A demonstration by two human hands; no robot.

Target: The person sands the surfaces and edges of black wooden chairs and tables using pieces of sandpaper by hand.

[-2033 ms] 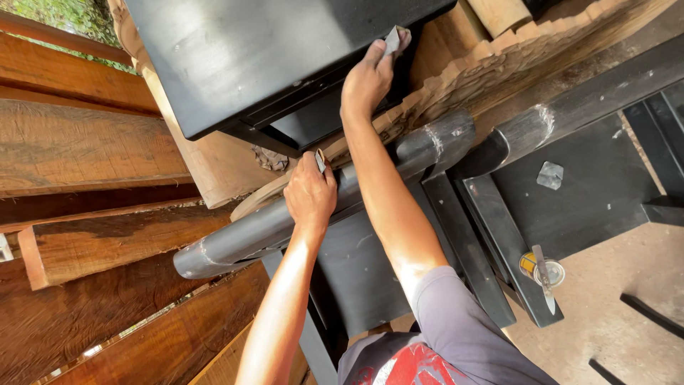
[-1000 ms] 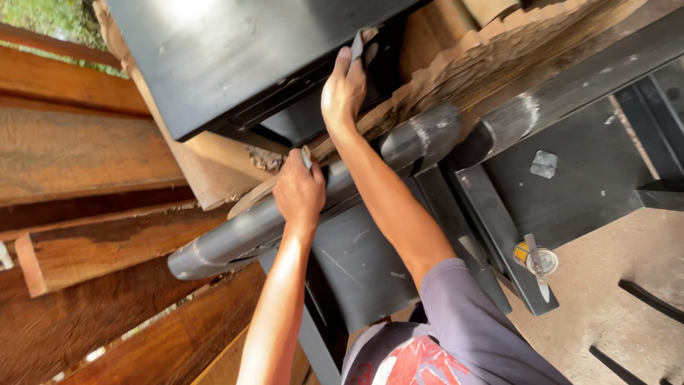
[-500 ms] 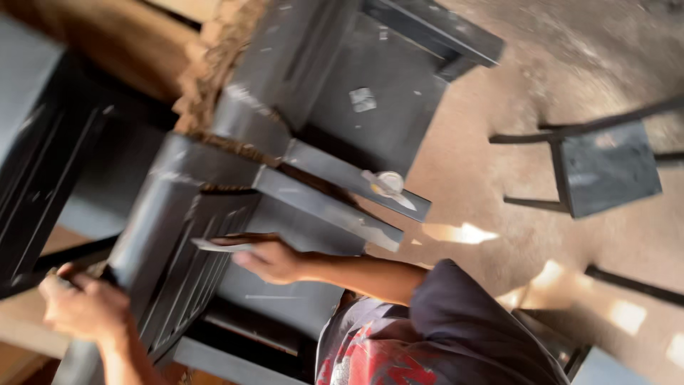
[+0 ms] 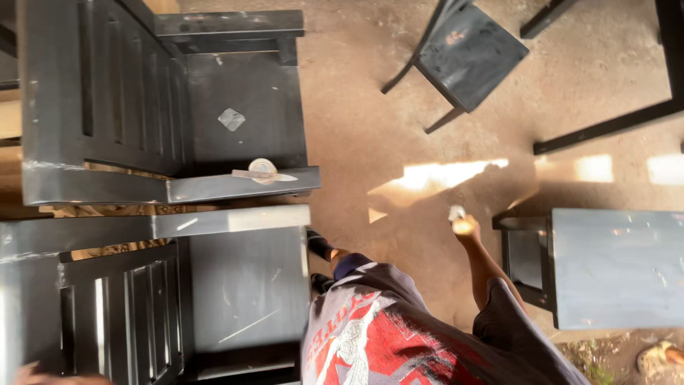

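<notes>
My right hand (image 4: 464, 227) hangs out over the dirt floor, its fingers closed on a small whitish scrap (image 4: 456, 212). It is between the near black chair (image 4: 242, 285) and a black table (image 4: 613, 267). Only a sliver of my left hand (image 4: 28, 373) shows at the bottom left edge, by the slatted back of that near chair; its grip is hidden. A second black chair (image 4: 178, 93) stands just beyond. On its armrest lie a small round lid (image 4: 262, 167) and a thin flat blade (image 4: 267, 175).
A pale square scrap (image 4: 231, 119) lies on the far chair's seat. A black stool (image 4: 474, 50) stands on the dirt floor (image 4: 385, 107) at the top, with dark frame legs (image 4: 605, 125) at the upper right. Sun patches cross the floor.
The view has swung from stacked planks and an overturned black piece down to the floor and chairs. My right hand has left the furniture and now hangs free; my left hand has dropped to the frame's edge.
</notes>
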